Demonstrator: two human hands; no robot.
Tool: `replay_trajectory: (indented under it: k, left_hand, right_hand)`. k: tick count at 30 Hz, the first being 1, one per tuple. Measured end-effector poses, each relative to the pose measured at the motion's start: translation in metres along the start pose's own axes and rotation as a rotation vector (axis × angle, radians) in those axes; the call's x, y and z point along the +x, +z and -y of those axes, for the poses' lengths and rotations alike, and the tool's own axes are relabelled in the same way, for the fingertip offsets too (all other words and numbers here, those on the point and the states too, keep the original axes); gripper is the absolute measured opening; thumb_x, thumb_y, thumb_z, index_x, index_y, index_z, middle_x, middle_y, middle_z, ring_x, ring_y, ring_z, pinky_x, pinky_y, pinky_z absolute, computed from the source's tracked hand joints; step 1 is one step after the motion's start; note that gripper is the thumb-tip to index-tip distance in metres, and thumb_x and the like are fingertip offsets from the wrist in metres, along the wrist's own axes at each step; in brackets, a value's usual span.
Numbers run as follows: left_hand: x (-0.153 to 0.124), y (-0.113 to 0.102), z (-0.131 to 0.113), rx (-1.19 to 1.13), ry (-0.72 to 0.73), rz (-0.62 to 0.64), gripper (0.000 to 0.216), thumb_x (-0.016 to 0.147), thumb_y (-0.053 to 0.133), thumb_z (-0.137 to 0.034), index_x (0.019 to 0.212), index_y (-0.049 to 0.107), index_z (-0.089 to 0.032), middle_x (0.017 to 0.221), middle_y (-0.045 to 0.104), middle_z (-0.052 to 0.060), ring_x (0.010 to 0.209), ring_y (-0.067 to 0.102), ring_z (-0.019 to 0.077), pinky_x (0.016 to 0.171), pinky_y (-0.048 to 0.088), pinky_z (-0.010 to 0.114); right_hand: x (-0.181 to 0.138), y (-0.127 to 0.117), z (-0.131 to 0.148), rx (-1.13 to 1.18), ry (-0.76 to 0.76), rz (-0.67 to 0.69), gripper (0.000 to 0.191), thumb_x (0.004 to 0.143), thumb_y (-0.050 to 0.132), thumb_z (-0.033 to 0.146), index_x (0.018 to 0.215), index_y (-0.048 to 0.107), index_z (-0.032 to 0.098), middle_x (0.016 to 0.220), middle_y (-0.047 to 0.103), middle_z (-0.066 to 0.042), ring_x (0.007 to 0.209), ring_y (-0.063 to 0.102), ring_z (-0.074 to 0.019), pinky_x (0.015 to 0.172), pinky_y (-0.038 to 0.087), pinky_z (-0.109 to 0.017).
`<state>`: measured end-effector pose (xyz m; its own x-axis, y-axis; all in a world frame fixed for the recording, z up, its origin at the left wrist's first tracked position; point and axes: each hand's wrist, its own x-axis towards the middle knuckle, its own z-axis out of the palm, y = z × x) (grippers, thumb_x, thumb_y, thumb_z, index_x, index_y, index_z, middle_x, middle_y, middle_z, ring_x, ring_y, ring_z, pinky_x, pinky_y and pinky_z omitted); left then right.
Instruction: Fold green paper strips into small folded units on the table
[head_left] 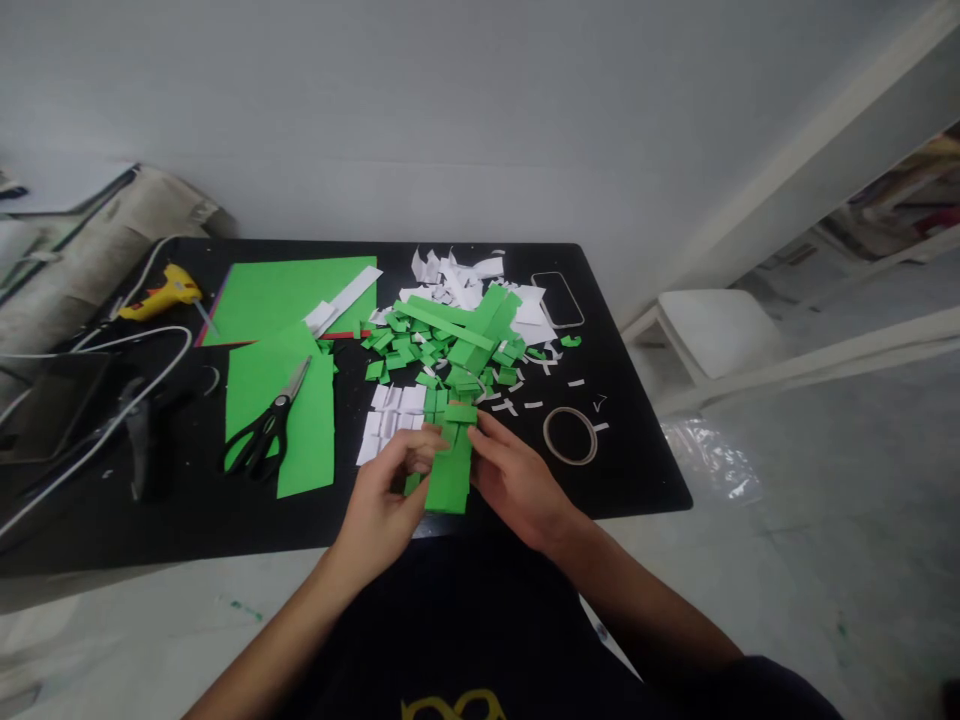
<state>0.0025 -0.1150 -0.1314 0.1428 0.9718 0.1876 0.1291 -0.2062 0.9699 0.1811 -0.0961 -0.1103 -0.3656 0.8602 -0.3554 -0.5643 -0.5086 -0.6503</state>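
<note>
Between my hands, near the front of the black table (517, 490), is a green paper strip (450, 475) with a small folded piece (460, 413) across its far end. My left hand (390, 485) grips the strip's left side, its fingers curled over it. On the right edge, the fingers and thumb of my right hand (521, 485) close on the same strip. Just beyond lie white folded paper pieces (388, 415) in rows. A heap of green cut paper (409, 345) and longer green strips (487, 325) sits farther back.
Black-handled scissors (274, 425) lie on a green sheet (315, 460) at left. Behind them are another green sheet (277, 290) and a yellow glue gun (169, 292). White scraps (457, 280) are at the back; a tape roll (570, 436) lies right. A white stool (716, 325) stands beyond the table.
</note>
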Motion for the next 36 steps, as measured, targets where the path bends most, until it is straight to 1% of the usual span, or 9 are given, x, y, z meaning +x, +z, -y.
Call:
replay_trajectory:
  k: [4, 7, 11, 14, 20, 25, 27, 32, 36]
  left_hand:
    - [0.004, 0.004, -0.006, -0.166, -0.132, -0.088, 0.014, 0.09, 0.077, -0.02, 0.103, 0.072, -0.021, 0.082, 0.074, 0.0, 0.07, 0.068, 0.0125, 0.066, 0.054, 0.021]
    - [0.007, 0.005, -0.009, -0.225, -0.209, -0.114, 0.012, 0.09, 0.079, -0.025, 0.098, 0.073, -0.019, 0.077, 0.075, 0.0, 0.065, 0.07, 0.0139, 0.064, 0.057, 0.024]
    - [0.009, 0.006, -0.013, -0.227, -0.254, -0.117, 0.019, 0.09, 0.08, -0.035, 0.096, 0.073, -0.018, 0.073, 0.074, 0.0, 0.064, 0.072, 0.0156, 0.063, 0.06, 0.026]
    - [0.01, 0.006, -0.015, -0.24, -0.263, -0.077, 0.025, 0.092, 0.08, -0.041, 0.089, 0.07, -0.018, 0.074, 0.076, 0.002, 0.065, 0.073, 0.0167, 0.065, 0.061, 0.027]
    - [0.008, 0.007, -0.016, -0.292, -0.235, -0.062, 0.016, 0.095, 0.077, -0.035, 0.096, 0.07, -0.02, 0.07, 0.073, -0.001, 0.062, 0.072, 0.0161, 0.066, 0.061, 0.027]
    - [0.008, 0.002, -0.016, -0.166, -0.181, -0.069, 0.012, 0.096, 0.07, -0.03, 0.094, 0.077, -0.02, 0.075, 0.072, 0.001, 0.063, 0.063, 0.0139, 0.06, 0.051, 0.024]
    - [0.009, 0.0, -0.016, -0.105, -0.186, -0.083, 0.014, 0.095, 0.069, -0.029, 0.091, 0.079, -0.021, 0.072, 0.069, 0.0, 0.062, 0.059, 0.0136, 0.057, 0.046, 0.023]
    - [0.008, -0.005, -0.017, -0.12, -0.205, -0.072, 0.014, 0.092, 0.07, -0.029, 0.097, 0.081, -0.021, 0.083, 0.076, 0.003, 0.075, 0.067, 0.0172, 0.068, 0.052, 0.026]
    - [0.006, -0.006, -0.017, -0.174, -0.22, -0.026, 0.019, 0.088, 0.075, -0.026, 0.105, 0.081, -0.02, 0.088, 0.08, 0.006, 0.079, 0.073, 0.0189, 0.069, 0.055, 0.026]
  right_hand:
    - [-0.008, -0.002, 0.007, -0.164, -0.065, -0.083, 0.059, 0.093, 0.08, 0.037, 0.148, 0.06, 0.031, 0.098, 0.078, 0.001, 0.103, 0.076, -0.0232, 0.103, 0.057, -0.044]
    - [-0.015, -0.004, 0.011, -0.297, -0.102, -0.063, 0.067, 0.085, 0.087, 0.028, 0.146, 0.059, 0.035, 0.098, 0.076, 0.003, 0.095, 0.077, -0.0206, 0.098, 0.059, -0.041]
    - [-0.014, -0.006, 0.008, -0.46, -0.178, -0.083, 0.042, 0.079, 0.092, 0.026, 0.118, 0.075, 0.028, 0.095, 0.077, 0.0, 0.093, 0.076, -0.0211, 0.09, 0.06, -0.038]
    - [-0.01, -0.006, 0.006, -0.505, -0.223, -0.123, 0.022, 0.079, 0.092, 0.03, 0.095, 0.079, 0.024, 0.088, 0.078, -0.001, 0.087, 0.075, -0.021, 0.082, 0.061, -0.036]
    - [-0.01, 0.0, 0.012, -0.435, -0.191, -0.143, 0.018, 0.074, 0.095, 0.03, 0.085, 0.082, 0.024, 0.078, 0.077, 0.002, 0.069, 0.071, -0.0171, 0.068, 0.062, -0.032]
    - [-0.012, -0.001, 0.015, -0.428, -0.179, -0.107, 0.005, 0.08, 0.084, 0.024, 0.084, 0.085, 0.025, 0.079, 0.078, 0.001, 0.072, 0.072, -0.0173, 0.075, 0.061, -0.033]
    - [-0.013, -0.003, 0.016, -0.454, -0.185, -0.111, 0.008, 0.083, 0.079, 0.023, 0.084, 0.086, 0.026, 0.078, 0.078, 0.0, 0.075, 0.073, -0.0182, 0.078, 0.06, -0.034]
    - [-0.014, -0.005, 0.018, -0.523, -0.212, -0.083, 0.013, 0.081, 0.081, 0.022, 0.09, 0.088, 0.027, 0.089, 0.083, -0.002, 0.089, 0.076, -0.0221, 0.086, 0.061, -0.037]
    - [-0.015, -0.008, 0.019, -0.554, -0.235, -0.053, 0.015, 0.081, 0.084, 0.023, 0.095, 0.088, 0.027, 0.093, 0.084, -0.004, 0.092, 0.078, -0.0236, 0.086, 0.063, -0.039]
